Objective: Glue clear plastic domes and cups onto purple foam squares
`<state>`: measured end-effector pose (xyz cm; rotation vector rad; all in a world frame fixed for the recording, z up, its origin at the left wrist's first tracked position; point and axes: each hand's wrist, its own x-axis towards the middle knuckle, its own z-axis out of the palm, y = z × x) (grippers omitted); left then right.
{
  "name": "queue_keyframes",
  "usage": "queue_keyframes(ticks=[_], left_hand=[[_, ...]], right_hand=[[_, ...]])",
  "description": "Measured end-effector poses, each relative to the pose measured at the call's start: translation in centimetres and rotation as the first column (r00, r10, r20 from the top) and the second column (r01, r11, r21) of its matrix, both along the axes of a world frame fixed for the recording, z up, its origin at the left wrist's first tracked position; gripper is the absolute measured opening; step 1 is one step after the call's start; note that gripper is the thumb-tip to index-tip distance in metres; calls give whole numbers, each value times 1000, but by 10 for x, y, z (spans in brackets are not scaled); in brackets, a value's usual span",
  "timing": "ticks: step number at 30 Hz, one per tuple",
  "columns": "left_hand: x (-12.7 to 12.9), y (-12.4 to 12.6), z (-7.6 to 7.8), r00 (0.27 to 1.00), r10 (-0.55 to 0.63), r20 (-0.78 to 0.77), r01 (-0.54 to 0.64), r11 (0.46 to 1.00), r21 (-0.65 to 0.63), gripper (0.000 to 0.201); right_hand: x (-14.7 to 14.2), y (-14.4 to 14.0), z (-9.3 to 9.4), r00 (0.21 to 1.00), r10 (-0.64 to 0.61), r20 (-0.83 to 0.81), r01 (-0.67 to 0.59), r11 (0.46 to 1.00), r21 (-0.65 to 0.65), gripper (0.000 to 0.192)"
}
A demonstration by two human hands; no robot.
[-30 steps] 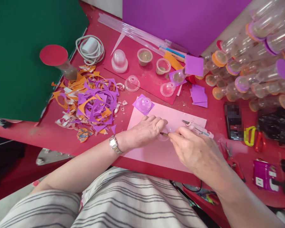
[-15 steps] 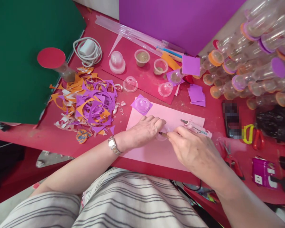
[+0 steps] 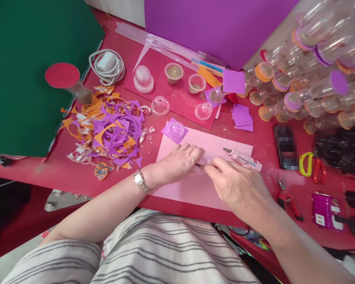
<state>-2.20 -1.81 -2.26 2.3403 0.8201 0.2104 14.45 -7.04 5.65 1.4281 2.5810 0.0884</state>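
Red worktable [image 3: 62, 165], cluttered; pink sheet [image 3: 195, 189] at its near edge is the landmark. Left hand [image 3: 180, 161] presses a clear plastic dome [image 3: 207, 161] flat onto the sheet's middle. Right hand [image 3: 239, 185] pinches a thin pencil [image 3: 200, 166] at the dome's rim. Dome looks light, thin, slippery, probably crushable: hold by rim. Sheet looks soft, matte, flexible.

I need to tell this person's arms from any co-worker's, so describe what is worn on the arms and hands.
Both forearms are bare, with no sleeves reaching them and no gloves. The left wrist carries a metal watch with a small pale square face and a silver link band. The left hand and right hand show no rings that I can make out. The striped cloth below is white with thin grey lines.
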Motion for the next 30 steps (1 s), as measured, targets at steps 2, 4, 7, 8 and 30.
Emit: queue_keyframes(ticks=[2, 4, 7, 8, 30], left_hand=[[0, 0, 0, 1000, 3, 3, -3, 1000, 2, 20], [1, 0, 0, 1000, 6, 13, -6, 1000, 5, 19], [0, -1, -1, 1000, 12, 28, -13, 1000, 6, 18], [0, -1, -1, 999, 15, 30, -15, 1000, 8, 19], [-2, -2, 1, 998, 32, 61, -30, 999, -30, 17]], right_hand=[[1, 2, 0, 997, -69, 27, 70, 996, -57, 29], [1, 4, 1, 991, -119, 54, 124, 986, -113, 29], [0, 6, 3, 988, -143, 64, 153, 972, -179, 30], [0, 6, 3, 987, -146, 60, 155, 969, -193, 30], [-8, 1, 6, 996, -49, 69, 51, 998, -23, 28]])
